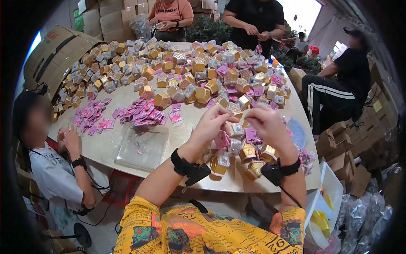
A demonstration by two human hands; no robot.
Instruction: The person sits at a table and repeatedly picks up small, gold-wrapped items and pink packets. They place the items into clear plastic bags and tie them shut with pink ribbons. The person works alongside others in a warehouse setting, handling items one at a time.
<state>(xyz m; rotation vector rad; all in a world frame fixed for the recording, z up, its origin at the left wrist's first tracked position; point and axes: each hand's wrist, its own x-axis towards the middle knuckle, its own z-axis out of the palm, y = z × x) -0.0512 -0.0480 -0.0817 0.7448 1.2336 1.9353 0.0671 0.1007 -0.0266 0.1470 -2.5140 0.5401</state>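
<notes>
My left hand (213,125) and my right hand (267,129) are raised close together over the near right part of the table, fingertips pinched and facing each other. Whatever lies between the fingertips is too small to make out. Just below the right fingers is a pink printed tag (251,135); I cannot tell whether it hangs from them. Another pink tag (222,139) is beside my left palm. Beneath both hands lie several small gold-and-silver ornaments, one gold-ended ornament (248,151) among them, some in clear wrap.
A large heap of similar ornaments (203,95) covers the far table (186,144). Left of my hands are piles of pink tags (141,112) and a clear plastic tray (141,146). Other people sit or stand around the table. A white bin (327,190) stands at right, cardboard boxes behind.
</notes>
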